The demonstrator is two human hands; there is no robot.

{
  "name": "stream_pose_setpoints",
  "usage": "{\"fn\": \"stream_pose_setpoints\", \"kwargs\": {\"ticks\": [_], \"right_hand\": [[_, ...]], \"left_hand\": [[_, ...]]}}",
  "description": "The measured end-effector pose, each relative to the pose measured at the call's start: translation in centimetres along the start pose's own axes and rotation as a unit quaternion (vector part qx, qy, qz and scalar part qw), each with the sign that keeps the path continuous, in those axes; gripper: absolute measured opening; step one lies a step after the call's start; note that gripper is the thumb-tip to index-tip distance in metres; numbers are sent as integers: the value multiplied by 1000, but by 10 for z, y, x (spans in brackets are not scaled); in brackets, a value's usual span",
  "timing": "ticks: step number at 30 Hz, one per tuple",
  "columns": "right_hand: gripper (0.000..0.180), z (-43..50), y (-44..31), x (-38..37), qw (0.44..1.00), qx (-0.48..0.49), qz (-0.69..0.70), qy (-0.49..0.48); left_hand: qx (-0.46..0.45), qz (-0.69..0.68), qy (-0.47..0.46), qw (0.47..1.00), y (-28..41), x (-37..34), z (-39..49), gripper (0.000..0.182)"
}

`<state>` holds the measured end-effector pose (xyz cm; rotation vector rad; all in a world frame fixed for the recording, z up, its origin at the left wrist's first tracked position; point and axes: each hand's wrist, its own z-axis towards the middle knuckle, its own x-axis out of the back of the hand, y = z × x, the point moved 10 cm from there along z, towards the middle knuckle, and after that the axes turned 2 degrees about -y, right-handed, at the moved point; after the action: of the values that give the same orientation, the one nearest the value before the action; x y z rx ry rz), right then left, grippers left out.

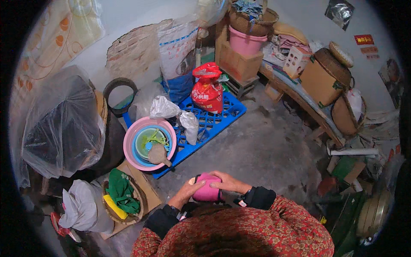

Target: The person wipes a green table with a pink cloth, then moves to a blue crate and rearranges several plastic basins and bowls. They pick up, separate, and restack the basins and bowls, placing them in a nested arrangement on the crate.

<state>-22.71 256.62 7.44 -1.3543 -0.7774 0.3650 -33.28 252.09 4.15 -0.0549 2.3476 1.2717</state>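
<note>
Between my two hands is a bright pink fabric item (208, 190) with dark edging, perhaps a pouch or a folded slipper; its exact kind is unclear. My left hand (189, 191) grips its left side, with the thumb lying across the top. From the right, my right hand (229, 182) holds the upper edge, thumb pressed on the pink face. The item is held in front of my body, above the concrete floor (257, 144). Its underside and some of my fingers are hidden.
Ahead on the left, nested plastic basins (128, 147) sit by a blue plastic pallet (205, 146) bearing a red sack (208, 96). A basket (141, 212) with green cloth stands left. A wooden bench (308, 112) with boxes and baskets runs along the right wall.
</note>
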Motion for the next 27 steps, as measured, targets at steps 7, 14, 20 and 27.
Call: {"fn": "stream_pose_setpoints", "kwargs": {"ticks": [7, 14, 20, 27], "right_hand": [[29, 30, 30, 44, 989, -141, 46, 16], [30, 106, 29, 76, 984, -177, 34, 14], [33, 145, 40, 79, 980, -196, 19, -41], [29, 172, 70, 118, 982, -185, 2, -25]], "left_hand": [[-60, 90, -90, 990, 61, 2, 58, 41], [-58, -14, -136, 989, 110, 46, 119, 40], [11, 97, -150, 984, 111, 72, 163, 37], [-20, 224, -148, 963, 145, 82, 203, 31]]}}
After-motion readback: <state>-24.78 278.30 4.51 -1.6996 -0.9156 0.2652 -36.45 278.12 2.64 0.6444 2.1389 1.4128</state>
